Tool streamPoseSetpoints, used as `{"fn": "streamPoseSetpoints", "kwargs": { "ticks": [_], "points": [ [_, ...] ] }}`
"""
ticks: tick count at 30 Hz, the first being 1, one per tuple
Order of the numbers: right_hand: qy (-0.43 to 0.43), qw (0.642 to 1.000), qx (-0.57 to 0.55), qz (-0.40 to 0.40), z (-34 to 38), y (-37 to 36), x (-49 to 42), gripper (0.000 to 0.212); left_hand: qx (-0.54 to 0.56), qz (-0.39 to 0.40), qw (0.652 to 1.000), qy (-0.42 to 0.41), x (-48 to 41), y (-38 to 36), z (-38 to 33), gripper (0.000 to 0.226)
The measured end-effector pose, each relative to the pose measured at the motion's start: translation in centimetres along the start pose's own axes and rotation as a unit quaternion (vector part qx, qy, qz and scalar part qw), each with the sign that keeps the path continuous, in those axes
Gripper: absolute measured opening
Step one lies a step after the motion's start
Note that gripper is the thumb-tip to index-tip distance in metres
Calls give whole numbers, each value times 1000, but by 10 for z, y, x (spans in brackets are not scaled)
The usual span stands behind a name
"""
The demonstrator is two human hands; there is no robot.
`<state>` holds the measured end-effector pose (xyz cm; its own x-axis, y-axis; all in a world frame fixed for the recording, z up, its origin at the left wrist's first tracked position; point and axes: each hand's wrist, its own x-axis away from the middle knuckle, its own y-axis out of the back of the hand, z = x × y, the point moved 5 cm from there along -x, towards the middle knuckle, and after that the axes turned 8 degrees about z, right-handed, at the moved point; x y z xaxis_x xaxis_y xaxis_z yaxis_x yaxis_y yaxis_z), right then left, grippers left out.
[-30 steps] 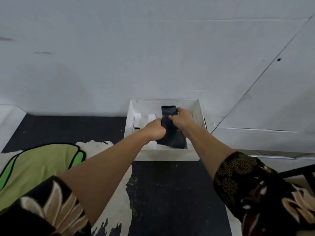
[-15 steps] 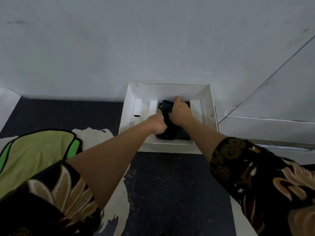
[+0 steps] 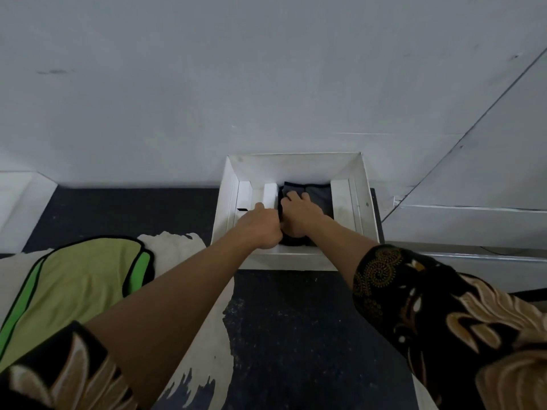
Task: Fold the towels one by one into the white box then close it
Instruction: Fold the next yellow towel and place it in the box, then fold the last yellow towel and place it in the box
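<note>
My right grip (image 3: 299,214) is down inside the white box (image 3: 296,161). Its fingers are curled over the dark towel (image 3: 321,193), grasping the folded top and pressing it flat. My left grip (image 3: 260,227) is clenched knuckle to knuckle beside it, at the towel's left edge. Its fingertips are hidden, so I cannot tell whether it grasps cloth or nothing.

The towel lies under and just beyond the right grip, between a white insert strip (image 3: 270,195) and the box's right wall. I judge it light, soft and limp. It may spring out of its fold if let go carelessly, so it wants a flat press. Any lift should pinch through all layers at the folded edge.

Well to the left of the left grip and nearer me, a green towel (image 3: 74,279) lies over a white towel (image 3: 177,241) on the dark surface (image 3: 296,321), not yet folded. I would take those by two corners. The box's thin walls look likely to buckle under a hard push.
</note>
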<state>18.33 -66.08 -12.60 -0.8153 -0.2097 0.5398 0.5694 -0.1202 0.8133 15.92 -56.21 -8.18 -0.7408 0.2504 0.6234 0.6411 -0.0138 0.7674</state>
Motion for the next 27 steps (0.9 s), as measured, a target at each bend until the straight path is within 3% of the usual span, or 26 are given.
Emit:
{"fn": "streamPoseSetpoints", "kwargs": {
  "ticks": [8, 18, 27],
  "points": [
    [-21, 999, -30, 33, 0, 7, 14, 63, -65, -63, 996, -13, 22, 10, 2, 41],
    [-66, 984, -105, -128, 34, 28, 94, 68, -92, -156, 982, -45, 87, 14, 34, 59],
    [-61, 950, -153, -266, 146, -5, 172, 63, -61, -199, 975, -73, 169, -20, 124, 69]
  ]
}}
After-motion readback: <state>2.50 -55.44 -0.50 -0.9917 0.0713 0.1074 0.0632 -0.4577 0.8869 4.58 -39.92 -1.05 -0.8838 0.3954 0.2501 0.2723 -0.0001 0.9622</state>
